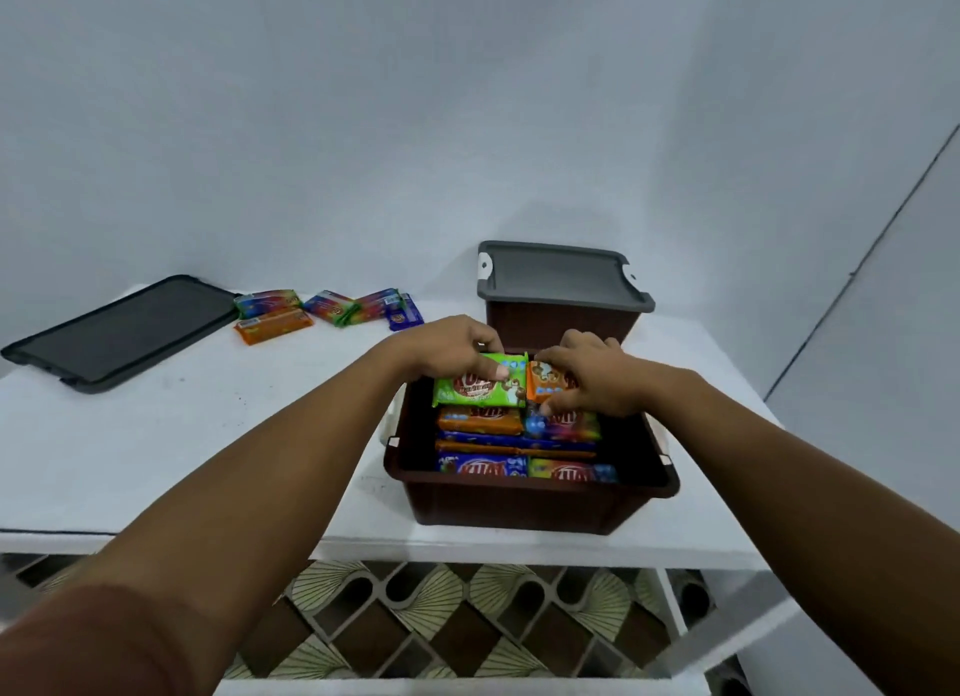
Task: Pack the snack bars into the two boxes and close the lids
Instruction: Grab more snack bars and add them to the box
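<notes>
White table (156, 461), patterned floor (441, 617), pale wall (363, 124)

Looked down on a white, flat-topped table (156, 435). Found toward its front edge an open dark-brown ribbed plastic box (530, 506), taken here as the landmark. Found just behind that box a second brown plastic box (563, 326), shut under a grey lid; could not tell whether the two touched. Saw well to the left of the open box, toward the back, a loose flat dark-grey plastic lid (119, 332). Saw between that lid and the open box, farther back, a cluster of wrapped snack bars (332, 307): one orange (272, 325), several rainbow-striped (267, 300), one blue (405, 313), some overlapping.
</notes>
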